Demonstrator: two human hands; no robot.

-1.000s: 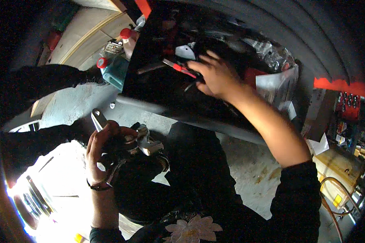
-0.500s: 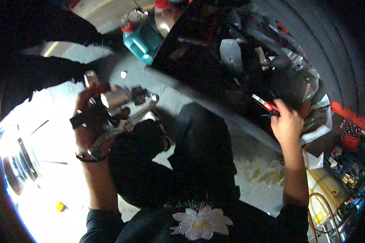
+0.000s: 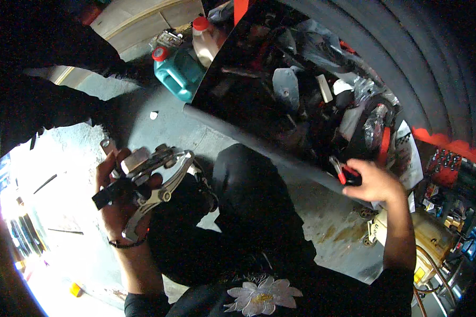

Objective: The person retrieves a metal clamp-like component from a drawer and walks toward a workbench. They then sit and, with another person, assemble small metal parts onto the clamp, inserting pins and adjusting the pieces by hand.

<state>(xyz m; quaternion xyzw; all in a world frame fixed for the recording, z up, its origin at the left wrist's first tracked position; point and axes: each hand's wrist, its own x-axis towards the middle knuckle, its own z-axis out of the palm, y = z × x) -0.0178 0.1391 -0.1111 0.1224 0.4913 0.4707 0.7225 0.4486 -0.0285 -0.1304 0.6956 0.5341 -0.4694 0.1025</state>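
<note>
The left hand (image 3: 122,198) is clamped around a metal caliper (image 3: 152,185), held up over the floor (image 3: 195,132) for a clear view, while the right hand (image 3: 373,180) grips red-handled pliers (image 3: 342,174) at the cluttered tray's edge (image 3: 259,145), near other tools.

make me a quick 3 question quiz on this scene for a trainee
1. True or false: the left hand grips a metal brake caliper.
2. What does the right hand hold? A) red-handled pliers B) a hammer C) a paint brush
3. Fill in: the teal jug on the floor has a ___ cap.

Key
1. True; the fingers wrap around it.
2. A; the hand grips them at the edge of the cluttered black tool tray.
3. Red.
</note>
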